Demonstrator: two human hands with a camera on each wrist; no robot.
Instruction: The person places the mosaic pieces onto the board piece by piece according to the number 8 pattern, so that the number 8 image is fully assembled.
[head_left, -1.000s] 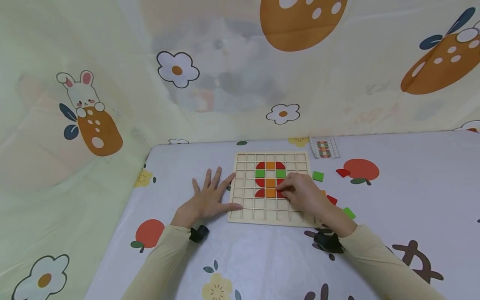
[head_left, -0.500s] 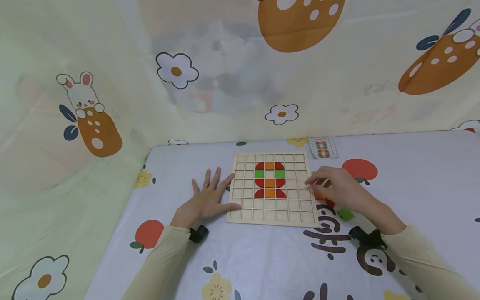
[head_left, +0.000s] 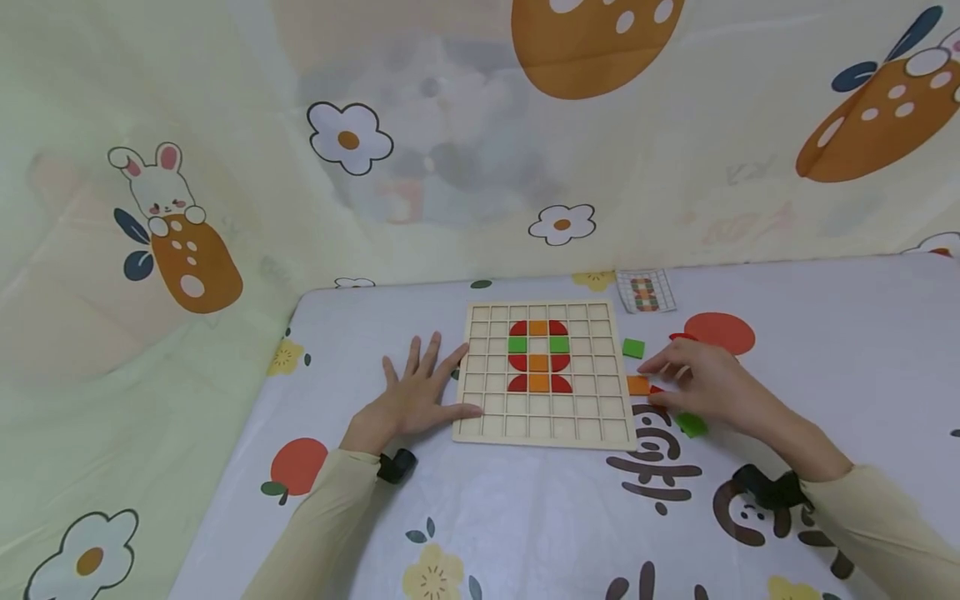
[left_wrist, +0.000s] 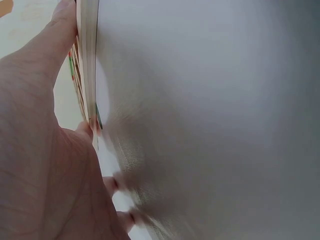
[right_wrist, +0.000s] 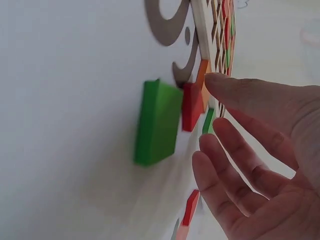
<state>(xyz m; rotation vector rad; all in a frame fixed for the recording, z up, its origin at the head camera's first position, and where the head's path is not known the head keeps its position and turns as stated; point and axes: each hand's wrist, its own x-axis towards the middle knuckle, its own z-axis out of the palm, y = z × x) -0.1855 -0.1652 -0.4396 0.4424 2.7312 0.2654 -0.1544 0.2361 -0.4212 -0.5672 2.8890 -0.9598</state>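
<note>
— How does the right hand [head_left: 701,377] look to you?
— Wide and loose. Thumb and fingertips stand apart, the fingers lightly bent.
— Is it touching any piece?
— I can't tell. The thumb is right by an orange tile [head_left: 638,385], which sits just beside the board [head_left: 592,408], and a red piece [right_wrist: 190,107] is next to that tile.
— And around those?
— One green tile [head_left: 633,348] lies farther from the person, another green tile [head_left: 692,425] nearer. A second red piece [head_left: 681,337] shows just past the knuckles.
— What's the left hand [head_left: 411,406] doing?
— Fingers spread, with the thumb over the board's left edge and the index finger touching that edge higher up.
— So the board is between the hands?
— Yes, flat on the printed cloth [head_left: 525,500], red, orange and green pieces set in its grid. A small pattern card [head_left: 647,292] lies beyond its far right corner.
</note>
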